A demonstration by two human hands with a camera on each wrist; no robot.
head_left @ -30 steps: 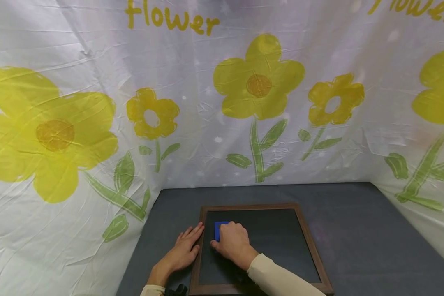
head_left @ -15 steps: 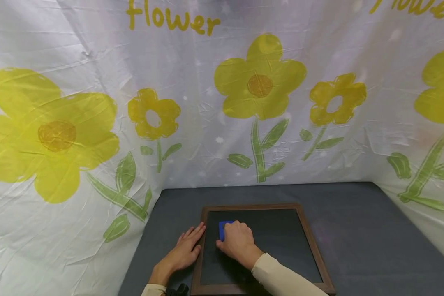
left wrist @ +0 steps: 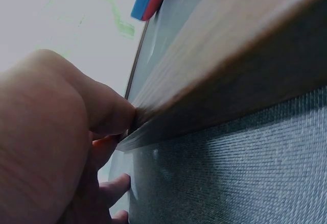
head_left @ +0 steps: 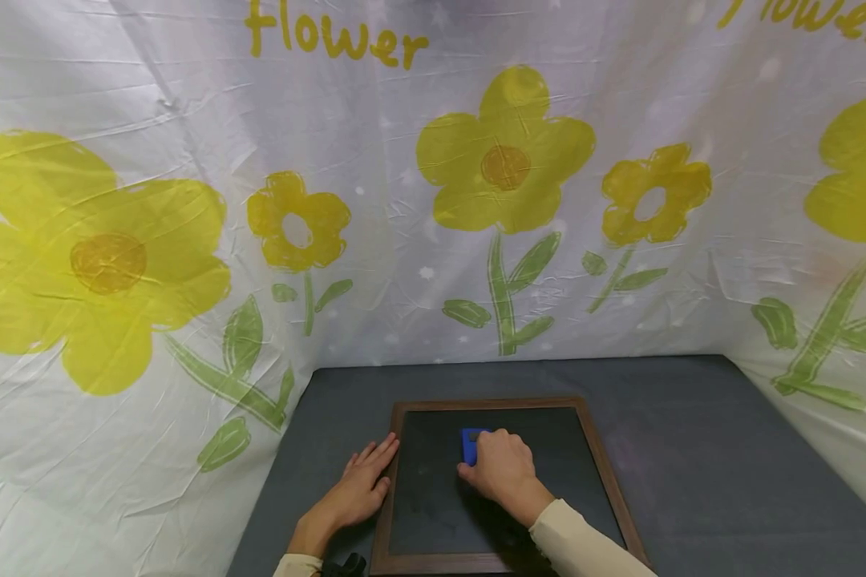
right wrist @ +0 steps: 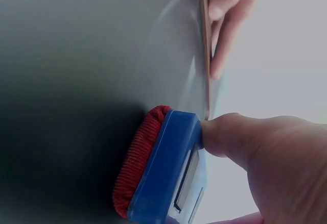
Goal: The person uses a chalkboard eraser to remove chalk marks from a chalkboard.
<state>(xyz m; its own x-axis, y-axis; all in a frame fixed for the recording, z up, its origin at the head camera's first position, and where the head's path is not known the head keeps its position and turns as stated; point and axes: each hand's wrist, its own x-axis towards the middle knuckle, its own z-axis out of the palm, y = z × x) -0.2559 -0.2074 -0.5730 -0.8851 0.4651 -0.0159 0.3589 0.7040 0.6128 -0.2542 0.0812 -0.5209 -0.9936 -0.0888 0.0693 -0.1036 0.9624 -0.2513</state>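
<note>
A wood-framed chalkboard point(head_left: 433, 513) lies flat on the dark cloth. My right hand point(head_left: 507, 473) grips a blue board eraser point(head_left: 469, 445) on the upper middle of the board. In the right wrist view the eraser point(right wrist: 166, 168) shows a red ribbed pad facing the board, and the thumb presses its blue side. My left hand point(head_left: 357, 485) rests at the board's left edge with fingers extended. The left wrist view has that hand's fingers point(left wrist: 110, 112) touching the wooden frame point(left wrist: 214, 55), other fingertips on the cloth.
Grey cloth point(head_left: 707, 465) covers the table around the board. White curtains point(head_left: 375, 200) printed with yellow flowers stand behind and at both sides. Faint pale streaks point(right wrist: 189, 76) mark the board surface. A black object point(head_left: 345, 566) sits by the left wrist.
My right hand has moved rightward across the board with the eraser, from near the left frame to the upper middle. The left hand has stayed in place at the frame.
</note>
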